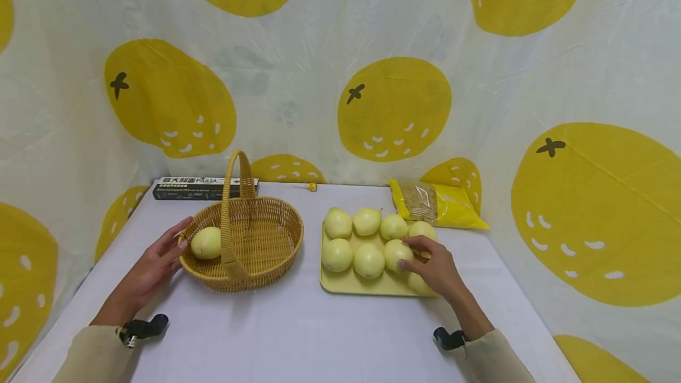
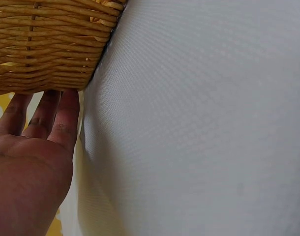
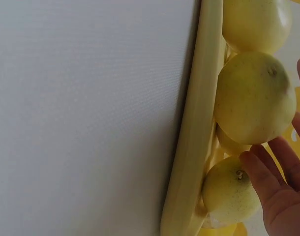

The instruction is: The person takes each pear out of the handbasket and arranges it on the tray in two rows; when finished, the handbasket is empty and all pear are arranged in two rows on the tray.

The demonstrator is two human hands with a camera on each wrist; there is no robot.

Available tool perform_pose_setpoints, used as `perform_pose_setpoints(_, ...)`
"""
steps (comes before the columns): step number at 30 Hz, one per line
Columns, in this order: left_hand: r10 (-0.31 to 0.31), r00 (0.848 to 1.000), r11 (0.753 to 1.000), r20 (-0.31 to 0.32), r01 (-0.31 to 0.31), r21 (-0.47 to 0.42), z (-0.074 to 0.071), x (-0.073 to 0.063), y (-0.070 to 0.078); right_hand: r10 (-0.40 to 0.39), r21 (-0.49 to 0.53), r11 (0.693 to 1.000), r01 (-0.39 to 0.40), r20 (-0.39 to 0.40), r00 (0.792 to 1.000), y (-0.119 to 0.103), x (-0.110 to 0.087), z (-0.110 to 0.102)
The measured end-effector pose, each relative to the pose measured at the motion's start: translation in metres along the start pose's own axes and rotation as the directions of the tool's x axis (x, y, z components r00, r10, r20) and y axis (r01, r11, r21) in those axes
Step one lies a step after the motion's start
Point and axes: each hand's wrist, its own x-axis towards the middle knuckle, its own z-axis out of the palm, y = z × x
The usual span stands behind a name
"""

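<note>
Against the left side of an oval wicker basket with an arched handle, my left hand rests with fairly straight fingers. In the left wrist view, three of its fingers reach the basket's woven wall. One pale yellow pear lies inside the basket, left of the handle. My right hand is over the right part of a yellow tray holding several pears. Its thumb and fingers are spread beside a pear; the right wrist view shows a gap between the thumb and the nearest pear.
A dark pasta box lies behind the basket. Behind the tray is a yellow bag with a clear window. A small yellow item lies at the table's back edge. Patterned curtains enclose the white table.
</note>
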Motion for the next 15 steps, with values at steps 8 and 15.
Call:
perform_pose_setpoints(8, 0.003, 1.000, 1.000, -0.003, -0.003, 0.011, 0.001, 0.000, 0.001, -0.035, 0.023, 0.999, 0.036, -0.045, 0.998, -0.013, 0.001, -0.004)
perform_pose_setpoints(15, -0.002, 1.000, 1.000, -0.002, 0.002, 0.012, 0.001, 0.000, 0.001, -0.107, 0.108, 0.988, 0.114, -0.063, 0.992, -0.038, 0.009, 0.005)
